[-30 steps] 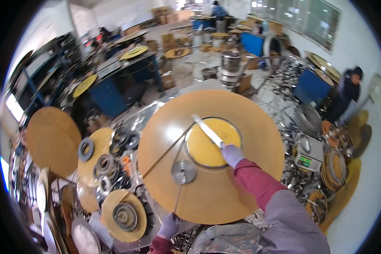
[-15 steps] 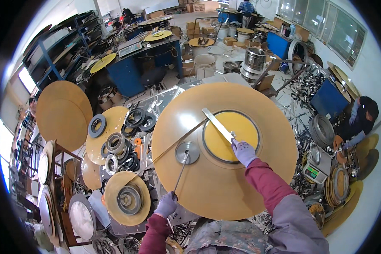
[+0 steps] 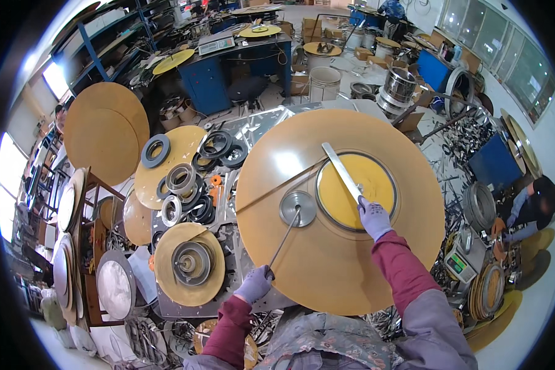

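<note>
Holding a flat metal bar [image 3: 340,169]: right hand [image 3: 375,219], closed on its near end, bar lying across the yellow centre [image 3: 373,179] of the large tan disc [image 3: 327,271]. Left hand [image 3: 253,285], closed round a thin rod [image 3: 283,245], at the disc's lower left edge; rod reaching a small metal wheel [image 3: 297,200] on the disc. Left of the disc: assorted rings [image 3: 145,152], smaller tan disc [image 3: 189,297].

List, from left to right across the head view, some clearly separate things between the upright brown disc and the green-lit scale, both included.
Upright brown disc, left hand, metal wheel, metal bar, right hand, green-lit scale.
</note>
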A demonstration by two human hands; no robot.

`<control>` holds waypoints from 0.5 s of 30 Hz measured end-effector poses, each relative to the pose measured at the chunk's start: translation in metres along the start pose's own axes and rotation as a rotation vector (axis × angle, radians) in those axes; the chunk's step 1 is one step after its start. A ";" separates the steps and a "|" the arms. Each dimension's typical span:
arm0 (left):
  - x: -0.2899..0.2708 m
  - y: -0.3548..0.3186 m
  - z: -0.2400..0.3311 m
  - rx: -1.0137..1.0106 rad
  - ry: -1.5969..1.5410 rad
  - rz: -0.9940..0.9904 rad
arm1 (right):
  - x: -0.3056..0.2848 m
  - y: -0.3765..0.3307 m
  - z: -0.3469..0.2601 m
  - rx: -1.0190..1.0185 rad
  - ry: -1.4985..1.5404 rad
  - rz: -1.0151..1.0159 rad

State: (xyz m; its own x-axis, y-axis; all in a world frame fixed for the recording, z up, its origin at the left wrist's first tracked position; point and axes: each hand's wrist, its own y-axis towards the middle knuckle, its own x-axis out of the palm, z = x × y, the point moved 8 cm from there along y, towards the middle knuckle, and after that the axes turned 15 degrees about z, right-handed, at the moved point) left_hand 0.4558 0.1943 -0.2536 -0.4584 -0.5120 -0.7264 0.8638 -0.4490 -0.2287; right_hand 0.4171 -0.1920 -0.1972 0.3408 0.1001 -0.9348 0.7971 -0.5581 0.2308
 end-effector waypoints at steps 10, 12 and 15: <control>0.013 -0.005 -0.014 0.022 0.048 -0.044 | 0.004 -0.001 -0.009 -0.033 -0.034 -0.009; 0.013 -0.006 -0.013 0.029 0.031 -0.041 | 0.004 -0.001 -0.009 -0.017 -0.029 -0.016; 0.009 -0.009 -0.008 0.023 0.028 -0.009 | 0.007 0.001 -0.004 -0.030 -0.034 -0.013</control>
State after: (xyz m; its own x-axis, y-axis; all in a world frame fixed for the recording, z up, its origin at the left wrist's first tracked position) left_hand 0.4461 0.1997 -0.2630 -0.4596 -0.4874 -0.7424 0.8546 -0.4701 -0.2204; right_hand 0.4219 -0.1882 -0.2023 0.3136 0.0787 -0.9463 0.8160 -0.5320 0.2262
